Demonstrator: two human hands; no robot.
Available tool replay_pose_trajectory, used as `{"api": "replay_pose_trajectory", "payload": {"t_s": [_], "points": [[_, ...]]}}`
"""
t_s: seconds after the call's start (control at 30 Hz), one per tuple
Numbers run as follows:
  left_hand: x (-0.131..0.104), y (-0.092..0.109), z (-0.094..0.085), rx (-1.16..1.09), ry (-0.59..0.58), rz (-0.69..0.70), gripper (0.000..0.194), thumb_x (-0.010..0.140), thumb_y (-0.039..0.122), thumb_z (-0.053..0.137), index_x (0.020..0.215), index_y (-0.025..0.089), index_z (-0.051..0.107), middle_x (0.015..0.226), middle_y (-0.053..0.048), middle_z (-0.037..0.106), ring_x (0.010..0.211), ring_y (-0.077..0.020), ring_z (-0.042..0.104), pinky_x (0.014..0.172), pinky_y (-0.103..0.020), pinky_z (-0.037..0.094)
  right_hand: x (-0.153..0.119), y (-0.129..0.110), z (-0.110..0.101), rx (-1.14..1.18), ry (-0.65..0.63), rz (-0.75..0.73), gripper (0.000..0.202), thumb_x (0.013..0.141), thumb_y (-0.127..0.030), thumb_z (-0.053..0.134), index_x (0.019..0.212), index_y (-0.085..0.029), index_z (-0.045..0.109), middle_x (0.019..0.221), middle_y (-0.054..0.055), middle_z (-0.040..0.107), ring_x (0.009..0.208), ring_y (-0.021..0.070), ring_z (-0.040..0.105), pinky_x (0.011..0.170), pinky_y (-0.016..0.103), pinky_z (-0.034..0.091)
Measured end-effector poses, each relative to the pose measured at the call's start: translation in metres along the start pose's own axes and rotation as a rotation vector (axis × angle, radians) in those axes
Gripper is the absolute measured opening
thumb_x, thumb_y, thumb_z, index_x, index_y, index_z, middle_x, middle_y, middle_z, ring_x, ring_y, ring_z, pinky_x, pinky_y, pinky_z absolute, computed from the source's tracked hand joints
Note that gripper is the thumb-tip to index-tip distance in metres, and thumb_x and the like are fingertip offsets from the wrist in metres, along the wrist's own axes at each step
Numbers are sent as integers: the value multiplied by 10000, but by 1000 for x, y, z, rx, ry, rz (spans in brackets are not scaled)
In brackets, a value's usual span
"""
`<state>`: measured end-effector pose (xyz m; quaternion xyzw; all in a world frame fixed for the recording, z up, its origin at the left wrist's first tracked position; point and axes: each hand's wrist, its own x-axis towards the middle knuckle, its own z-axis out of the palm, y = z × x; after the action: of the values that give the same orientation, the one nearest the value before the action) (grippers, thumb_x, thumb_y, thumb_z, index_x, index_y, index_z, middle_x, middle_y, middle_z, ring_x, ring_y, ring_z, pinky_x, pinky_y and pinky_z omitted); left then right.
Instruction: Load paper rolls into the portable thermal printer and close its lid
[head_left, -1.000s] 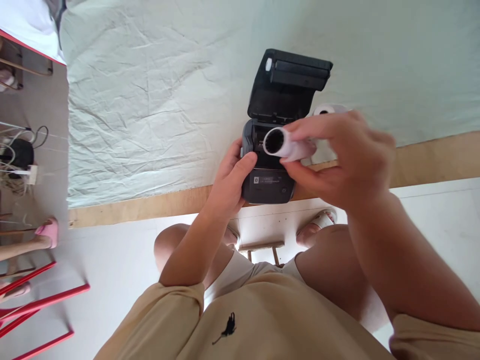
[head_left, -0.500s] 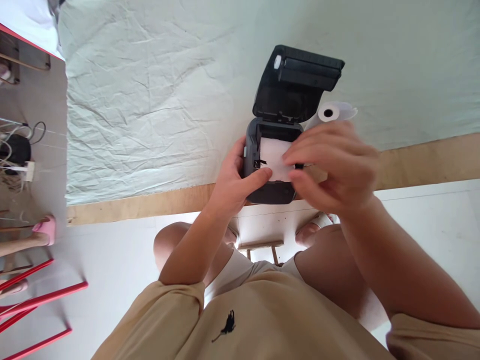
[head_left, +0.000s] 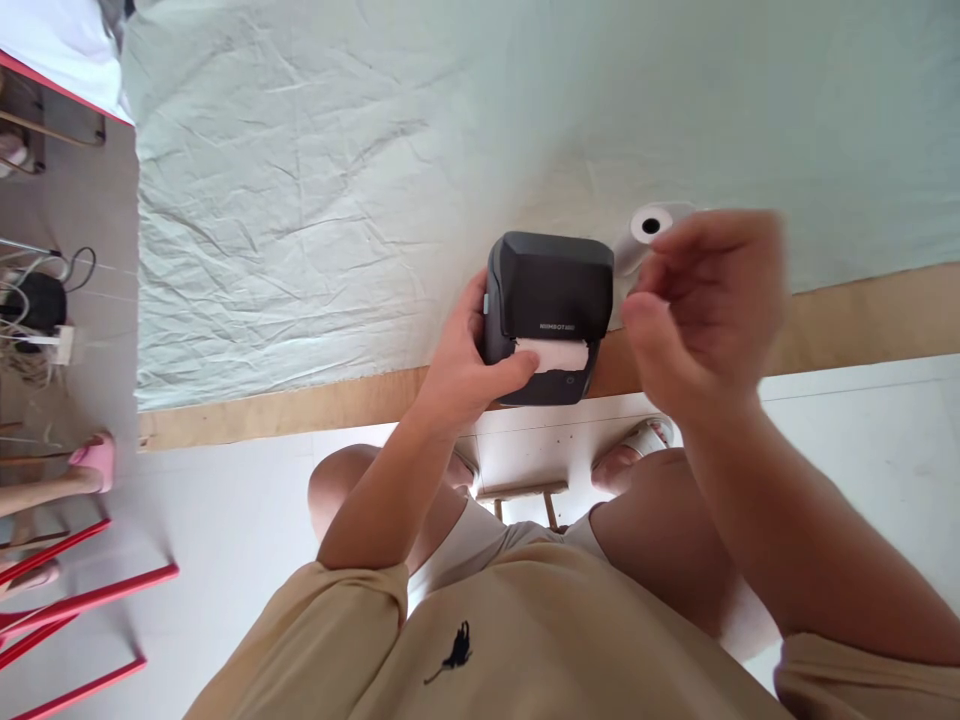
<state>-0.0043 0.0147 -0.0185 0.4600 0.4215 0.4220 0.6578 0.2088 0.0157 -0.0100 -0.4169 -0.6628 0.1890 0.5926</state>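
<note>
A small dark label printer (head_left: pixel 555 285) stands near the table's front edge with its lid down. White paper (head_left: pixel 562 355) sticks out of the slot below the lid. My left hand (head_left: pixel 476 350) grips the printer's left side, its thumb pressing on the paper. To the right of the printer, my right hand (head_left: pixel 705 310) is raised with its fingers curled, partly blurred and touching neither printer nor paper. Whether anything is between its fingers cannot be made out. Behind that hand lies a white paper roll (head_left: pixel 646 232) with a black core, its loose end trailing right.
A wrinkled pale green cloth (head_left: pixel 337 200) covers the table, with a bare wooden strip (head_left: pixel 360 397) along the front edge. On the floor at left are tangled cables (head_left: pixel 30 335), red metal legs (head_left: pixel 97 590) and another person's foot in a pink slipper (head_left: pixel 95 462).
The printer's lid has swung down from open to closed over the paper inside. My right hand has moved away from the printer to the right. The left hand keeps its hold.
</note>
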Motion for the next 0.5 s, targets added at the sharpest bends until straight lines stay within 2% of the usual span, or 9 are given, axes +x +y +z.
{"api": "replay_pose_trajectory", "payload": {"t_s": [0.07,0.13,0.23,0.33,0.4,0.5], "points": [[-3,1,2,-56,-10,10,946,685,593,1027,1476,294,605,1268,-78,824,1139,-345,831,895,-438,734,-10,1,2,-47,-116,94,337,1077,-437,653,1406,-387,601,822,-39,540,598,156,507,519,335,441],[-7,4,5,-87,12,1,773,810,598,960,1445,298,637,1327,-84,818,1217,-348,819,968,-444,733,-18,4,2,-95,-220,175,479,1082,-400,628,1545,-375,511,768,-58,544,555,158,504,501,337,455],[-11,10,10,-81,78,-16,582,912,573,886,1391,310,689,1244,-69,824,1148,-323,827,927,-424,725,-22,9,-1,-106,-310,220,584,1064,-345,643,1618,-339,461,689,-77,594,496,163,536,467,333,452],[-11,13,12,-102,83,-5,561,901,551,895,1380,322,715,1178,-57,815,1060,-313,829,855,-425,712,-18,14,-4,-125,-361,182,560,1043,-359,705,1570,-333,519,666,-91,614,483,150,540,496,325,477],[-12,13,12,-88,93,0,599,880,582,903,1385,319,715,1173,-59,809,1073,-317,823,850,-419,703,-15,16,-5,-158,-372,143,565,1047,-378,715,1572,-341,508,698,-87,645,500,149,543,560,336,520],[-14,10,12,-50,101,30,646,875,619,895,1409,312,700,1234,-65,805,1190,-340,797,961,-441,697,-14,15,-5,-214,-382,85,621,1050,-444,714,1606,-351,454,911,-23,753,631,189,654,674,379,581]]}}
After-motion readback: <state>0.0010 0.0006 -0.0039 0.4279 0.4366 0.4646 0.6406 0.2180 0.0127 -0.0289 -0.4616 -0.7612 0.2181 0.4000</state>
